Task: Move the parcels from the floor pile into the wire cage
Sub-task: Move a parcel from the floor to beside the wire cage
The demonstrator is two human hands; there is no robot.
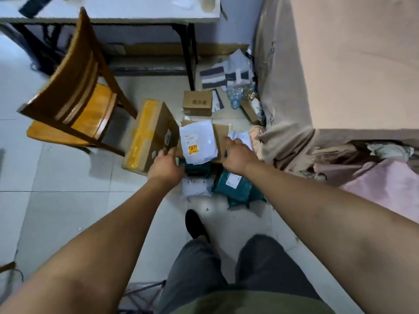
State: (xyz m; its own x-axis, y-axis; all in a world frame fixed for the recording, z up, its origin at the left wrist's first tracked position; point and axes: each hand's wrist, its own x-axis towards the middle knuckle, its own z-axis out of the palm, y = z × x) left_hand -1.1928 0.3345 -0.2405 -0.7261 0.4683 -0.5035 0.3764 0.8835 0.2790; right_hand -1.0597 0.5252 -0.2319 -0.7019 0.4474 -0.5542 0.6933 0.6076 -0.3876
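Reaching left hand [166,165] and right hand [238,156] to either side of flat box [221,137], white mailer [198,141] lying on it. Fingers loosened, gripping nothing yet. Parcels sitting piled on floor [68,200]; wire cage not showing. Judging nearly everything left.

Parcel colours on pale grey floor tiles [68,168]
A brown cardboard box [149,134] carries glossy yellow tape; a white plastic mailer [198,141] bears a yellow-and-red label; a teal plastic mailer bag [238,191] has a white label; a folded cloth [213,77] shows grey and white stripes.
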